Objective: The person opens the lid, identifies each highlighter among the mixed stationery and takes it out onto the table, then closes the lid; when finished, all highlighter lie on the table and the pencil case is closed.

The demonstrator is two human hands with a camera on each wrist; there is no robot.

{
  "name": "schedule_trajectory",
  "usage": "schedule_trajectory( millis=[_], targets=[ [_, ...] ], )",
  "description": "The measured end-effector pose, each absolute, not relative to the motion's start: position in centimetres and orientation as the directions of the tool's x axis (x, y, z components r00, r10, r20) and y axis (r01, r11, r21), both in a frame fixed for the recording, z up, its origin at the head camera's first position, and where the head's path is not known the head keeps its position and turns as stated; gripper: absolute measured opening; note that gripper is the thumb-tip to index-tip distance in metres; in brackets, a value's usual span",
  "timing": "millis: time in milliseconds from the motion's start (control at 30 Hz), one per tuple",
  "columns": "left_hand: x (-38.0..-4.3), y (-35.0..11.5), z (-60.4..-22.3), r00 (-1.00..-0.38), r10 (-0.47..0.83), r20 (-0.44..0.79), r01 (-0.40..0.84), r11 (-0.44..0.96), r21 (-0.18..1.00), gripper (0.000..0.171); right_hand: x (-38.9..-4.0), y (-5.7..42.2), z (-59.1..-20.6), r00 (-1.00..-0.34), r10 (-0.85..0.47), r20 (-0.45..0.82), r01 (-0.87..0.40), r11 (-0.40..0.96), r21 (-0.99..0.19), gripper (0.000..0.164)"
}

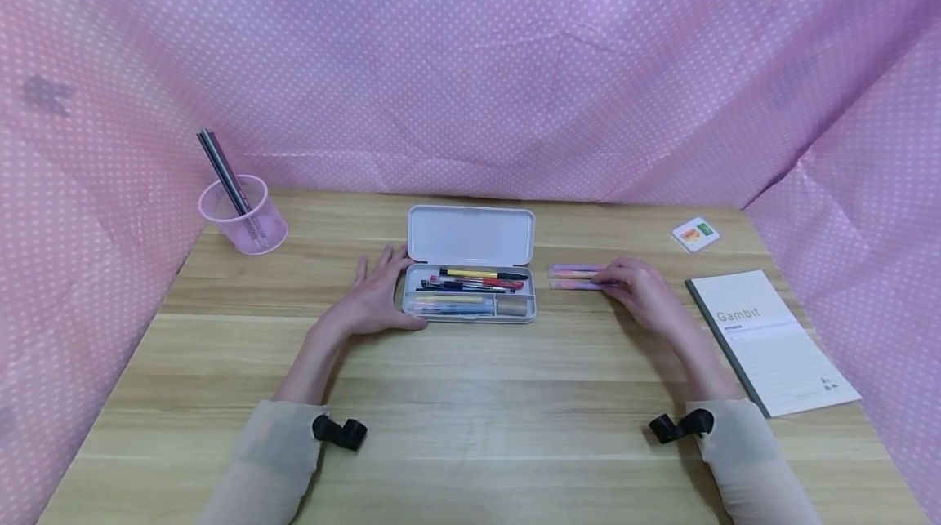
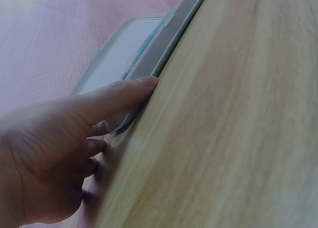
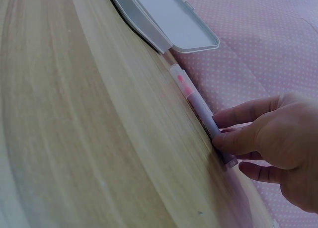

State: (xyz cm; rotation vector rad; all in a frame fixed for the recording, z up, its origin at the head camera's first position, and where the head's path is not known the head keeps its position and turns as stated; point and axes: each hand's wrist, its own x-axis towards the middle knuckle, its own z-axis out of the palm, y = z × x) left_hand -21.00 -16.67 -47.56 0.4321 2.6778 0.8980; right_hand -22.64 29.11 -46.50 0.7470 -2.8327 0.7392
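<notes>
A pale grey pencil case [image 1: 470, 319] lies on the table with its lid [image 1: 470, 235] raised. Inside are several pens [image 1: 485, 273], a blue item and a brownish-grey block [image 1: 511, 307]. My left hand [image 1: 371, 300] spans the case's left end, fingers spread and fairly straight; its thumb [image 2: 124, 93] touches the front wall. To the right of the case, several slim highlighters [image 1: 572, 285] lie side by side. My right hand [image 1: 638, 290] pinches a lilac highlighter [image 3: 201, 109] with a pink end between thumb and fingers, low against the tabletop.
A pink pen cup [image 1: 257, 235] with dark pencils [image 1: 224, 174] stands at the back left. A notebook [image 1: 772, 345] lies at the right, and a small white piece with coloured pictures [image 1: 695, 234] behind it. Pink dotted cloth [image 1: 470, 100] hangs around the wooden table.
</notes>
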Motion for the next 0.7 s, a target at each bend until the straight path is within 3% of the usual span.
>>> schedule_trajectory(
  millis=[700],
  targets=[
    [-20.88, -16.68, -47.52, -0.918, 0.363, -0.158, 0.194, 0.759, 0.622, 0.104, -22.50, 28.95, -46.39, -0.878, -0.417, 0.235, -0.479, 0.764, -0.432, 0.022]
  ],
)
